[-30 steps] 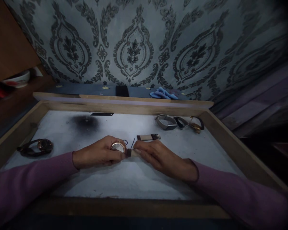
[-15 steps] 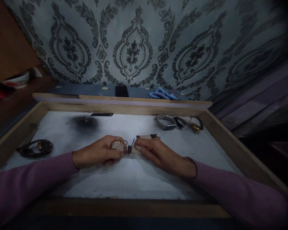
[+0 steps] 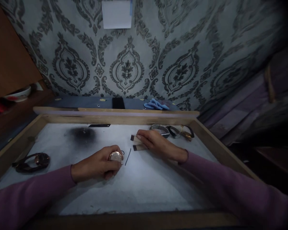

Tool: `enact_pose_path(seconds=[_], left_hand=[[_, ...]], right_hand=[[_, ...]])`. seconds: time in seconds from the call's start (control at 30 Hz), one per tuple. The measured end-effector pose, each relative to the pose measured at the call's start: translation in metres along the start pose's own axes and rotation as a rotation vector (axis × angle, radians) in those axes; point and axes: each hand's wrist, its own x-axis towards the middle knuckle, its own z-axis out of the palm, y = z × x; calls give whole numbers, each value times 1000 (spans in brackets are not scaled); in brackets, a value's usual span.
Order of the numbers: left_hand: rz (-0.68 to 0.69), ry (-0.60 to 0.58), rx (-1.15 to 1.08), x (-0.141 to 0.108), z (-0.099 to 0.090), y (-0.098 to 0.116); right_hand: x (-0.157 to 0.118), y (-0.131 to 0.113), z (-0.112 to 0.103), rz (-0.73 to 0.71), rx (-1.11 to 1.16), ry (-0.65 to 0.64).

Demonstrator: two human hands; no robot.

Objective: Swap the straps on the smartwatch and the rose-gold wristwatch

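Note:
My left hand [image 3: 99, 163] is closed around a round watch case [image 3: 115, 157] with a gold-coloured rim, its pale face tilted up. Beside those fingers lie a small dark ring [image 3: 122, 153] and a thin dark stick [image 3: 128, 157]. My right hand [image 3: 156, 143] is farther back and to the right, fingers pinched on a beige watch strap piece [image 3: 134, 138] with a dark brown end. Just below it is a second strap piece [image 3: 138, 148], partly covered by the hand; whether the fingers touch it I cannot tell.
The white-bottomed wooden tray [image 3: 110, 118] has raised edges. A dark watch [image 3: 39, 159] lies at left, several wristbands [image 3: 175, 131] at back right, and a flat black blade-like piece [image 3: 99, 125] at the back. Beyond the rim are a black phone-like object [image 3: 118, 103] and a blue cloth [image 3: 156, 104].
My right hand has moved away from the watch case, back and right, with a strap piece. My left hand still holds the case. The view has tilted up.

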Motion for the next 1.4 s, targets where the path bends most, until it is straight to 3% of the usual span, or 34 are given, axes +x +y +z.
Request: enact_pose_path(seconds=[0.17, 0.43, 0.63, 0.9, 1.27, 1.4], left_hand=[[1, 6, 21, 1, 1, -1], [-14, 6, 45, 1, 0, -1], [-17, -9, 33, 1, -2, -3], [-44, 0, 15, 1, -2, 1], [-26, -3, 9, 0, -2, 1], [-2, -14, -32, 1, -5, -4]], right_hand=[[18, -7, 0, 47, -283, -150], [35, -13, 4, -55, -441, -204], [28, -13, 7, -144, -649, -163], [24, -2, 20, -228, -736, -83], [23, -1, 21, -272, -700, -41], [22, -1, 14, -220, -673, 64]])
